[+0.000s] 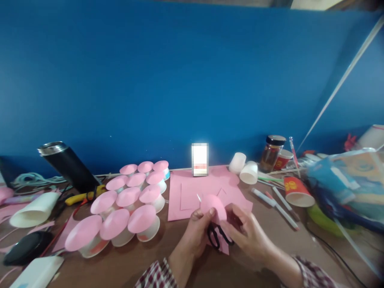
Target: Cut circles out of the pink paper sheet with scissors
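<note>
A curved piece of pink paper (212, 203) is between my two hands. My left hand (196, 230) grips it, the thumb pressed on its face. At its right edge, the bent fingers of my right hand (248, 230) pinch the paper. Black-handled scissors (213, 239) are just below and between the hands, their blades mostly hidden by the paper and fingers. Underneath lie flat pink sheets (177, 200) on the brown table. To the left stand several paper cups (148, 232) in rows, topped with shallow pink paper cones (141, 219).
A blurred-out phone-like screen (200, 160) stands against the blue wall (192, 80). White cups (249, 173), markers (285, 216), a red cup (298, 193) and a jar (271, 154) are on the right. A black flask (73, 168), yellow-handled tool (79, 198) and white device (39, 272) sit left.
</note>
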Demonstrator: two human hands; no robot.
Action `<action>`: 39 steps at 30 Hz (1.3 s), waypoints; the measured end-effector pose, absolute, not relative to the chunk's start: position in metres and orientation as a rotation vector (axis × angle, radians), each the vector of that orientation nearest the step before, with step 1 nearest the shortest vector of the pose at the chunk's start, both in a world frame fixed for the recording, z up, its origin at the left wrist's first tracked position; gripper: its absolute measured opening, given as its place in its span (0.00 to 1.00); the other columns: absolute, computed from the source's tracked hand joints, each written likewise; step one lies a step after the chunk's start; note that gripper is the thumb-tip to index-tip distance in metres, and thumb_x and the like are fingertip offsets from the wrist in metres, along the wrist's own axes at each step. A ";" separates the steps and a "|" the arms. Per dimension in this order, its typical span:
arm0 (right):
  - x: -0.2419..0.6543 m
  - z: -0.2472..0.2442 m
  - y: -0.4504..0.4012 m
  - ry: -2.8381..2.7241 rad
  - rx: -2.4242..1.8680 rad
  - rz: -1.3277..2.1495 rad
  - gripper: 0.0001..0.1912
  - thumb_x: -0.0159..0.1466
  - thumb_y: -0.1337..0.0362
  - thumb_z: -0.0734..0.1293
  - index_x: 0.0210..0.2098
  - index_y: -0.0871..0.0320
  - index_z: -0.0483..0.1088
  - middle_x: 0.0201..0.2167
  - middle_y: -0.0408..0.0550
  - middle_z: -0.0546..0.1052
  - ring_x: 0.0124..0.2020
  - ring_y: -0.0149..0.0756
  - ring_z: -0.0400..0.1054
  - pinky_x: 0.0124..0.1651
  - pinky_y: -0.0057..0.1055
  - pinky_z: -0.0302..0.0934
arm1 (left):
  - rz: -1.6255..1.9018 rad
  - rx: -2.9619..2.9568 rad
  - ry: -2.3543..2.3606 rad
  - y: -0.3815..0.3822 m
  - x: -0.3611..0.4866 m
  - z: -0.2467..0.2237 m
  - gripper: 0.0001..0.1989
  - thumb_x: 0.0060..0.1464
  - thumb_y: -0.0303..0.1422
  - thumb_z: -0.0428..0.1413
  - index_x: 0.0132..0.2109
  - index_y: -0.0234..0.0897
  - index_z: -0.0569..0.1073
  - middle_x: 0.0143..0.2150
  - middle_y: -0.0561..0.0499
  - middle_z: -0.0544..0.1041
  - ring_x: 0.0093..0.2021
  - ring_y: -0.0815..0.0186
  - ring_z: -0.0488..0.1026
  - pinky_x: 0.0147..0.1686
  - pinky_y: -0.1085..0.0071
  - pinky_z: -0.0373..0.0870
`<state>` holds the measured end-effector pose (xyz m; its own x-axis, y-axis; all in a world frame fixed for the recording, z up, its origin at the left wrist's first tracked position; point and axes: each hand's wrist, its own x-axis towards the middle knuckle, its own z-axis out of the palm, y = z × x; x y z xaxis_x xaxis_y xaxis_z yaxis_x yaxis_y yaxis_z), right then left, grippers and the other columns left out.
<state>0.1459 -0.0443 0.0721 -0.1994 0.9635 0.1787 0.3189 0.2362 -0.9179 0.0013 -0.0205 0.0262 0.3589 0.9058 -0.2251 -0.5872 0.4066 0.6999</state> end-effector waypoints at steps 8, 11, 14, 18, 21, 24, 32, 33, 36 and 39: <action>0.180 0.069 0.019 -1.019 -1.303 1.073 0.11 0.55 0.64 0.70 0.23 0.60 0.63 0.16 0.36 0.63 0.16 0.23 0.53 0.17 0.20 0.47 | 1.183 0.419 0.679 -0.010 0.001 0.017 0.15 0.47 0.37 0.62 0.41 0.34 0.78 0.44 0.44 0.78 0.45 0.64 0.73 0.44 0.72 0.68; 0.192 0.061 0.055 -0.872 -1.366 1.120 0.10 0.60 0.64 0.67 0.25 0.61 0.65 0.18 0.39 0.67 0.16 0.24 0.58 0.17 0.20 0.51 | 1.194 0.438 0.657 -0.008 0.000 0.011 0.15 0.48 0.37 0.61 0.42 0.34 0.78 0.45 0.43 0.77 0.47 0.61 0.72 0.48 0.68 0.66; 0.194 0.046 0.077 -0.774 -1.422 1.199 0.10 0.65 0.62 0.64 0.31 0.62 0.68 0.24 0.41 0.71 0.19 0.25 0.63 0.21 0.22 0.59 | 1.194 0.445 0.635 -0.008 -0.001 0.008 0.15 0.48 0.37 0.61 0.42 0.33 0.78 0.45 0.43 0.77 0.46 0.60 0.72 0.48 0.66 0.65; 0.193 0.028 0.076 -0.720 -1.450 1.271 0.09 0.66 0.63 0.63 0.34 0.63 0.69 0.26 0.42 0.73 0.21 0.26 0.66 0.24 0.24 0.63 | 1.191 0.409 0.627 -0.007 -0.003 0.008 0.14 0.48 0.37 0.61 0.41 0.33 0.78 0.43 0.43 0.78 0.44 0.61 0.73 0.45 0.68 0.66; 0.192 0.023 0.059 -0.764 -1.418 1.254 0.09 0.62 0.65 0.64 0.26 0.61 0.67 0.22 0.47 0.74 0.19 0.30 0.68 0.23 0.25 0.64 | 1.190 0.361 0.627 -0.007 -0.003 0.010 0.14 0.48 0.37 0.62 0.40 0.33 0.78 0.42 0.44 0.78 0.41 0.63 0.74 0.41 0.70 0.68; 0.192 0.024 0.041 -0.837 -1.433 1.199 0.07 0.59 0.63 0.64 0.29 0.60 0.68 0.24 0.49 0.76 0.20 0.33 0.69 0.22 0.27 0.63 | 1.194 0.275 0.659 -0.006 -0.003 0.013 0.13 0.45 0.38 0.63 0.36 0.32 0.78 0.39 0.45 0.79 0.38 0.65 0.74 0.37 0.71 0.68; 0.189 0.042 0.036 -2.215 -1.759 0.038 0.09 0.61 0.65 0.62 0.39 0.60 0.71 0.41 0.57 0.76 0.45 0.47 0.67 0.45 0.36 0.60 | 1.159 0.237 0.671 -0.009 -0.006 0.019 0.14 0.43 0.39 0.64 0.31 0.32 0.76 0.33 0.48 0.77 0.31 0.68 0.72 0.31 0.73 0.68; 0.187 0.043 0.038 -2.276 -1.777 -0.009 0.10 0.62 0.66 0.62 0.39 0.61 0.71 0.41 0.58 0.75 0.45 0.48 0.67 0.45 0.35 0.59 | 1.137 0.253 0.651 -0.010 -0.008 0.020 0.13 0.44 0.40 0.64 0.29 0.32 0.75 0.31 0.49 0.76 0.31 0.68 0.72 0.30 0.74 0.67; 0.181 0.043 0.045 -2.375 -1.804 -0.061 0.09 0.63 0.68 0.60 0.37 0.64 0.71 0.38 0.59 0.76 0.41 0.45 0.69 0.41 0.32 0.59 | 1.019 0.393 0.482 -0.016 -0.014 0.021 0.15 0.45 0.42 0.62 0.25 0.34 0.72 0.27 0.51 0.73 0.28 0.70 0.70 0.28 0.74 0.66; 0.181 0.043 0.052 -2.430 -1.789 -0.054 0.11 0.65 0.71 0.56 0.35 0.63 0.71 0.35 0.57 0.76 0.37 0.41 0.70 0.40 0.29 0.59 | 0.916 0.554 0.270 -0.021 -0.017 0.018 0.17 0.45 0.44 0.62 0.24 0.34 0.72 0.25 0.50 0.71 0.26 0.69 0.69 0.26 0.74 0.64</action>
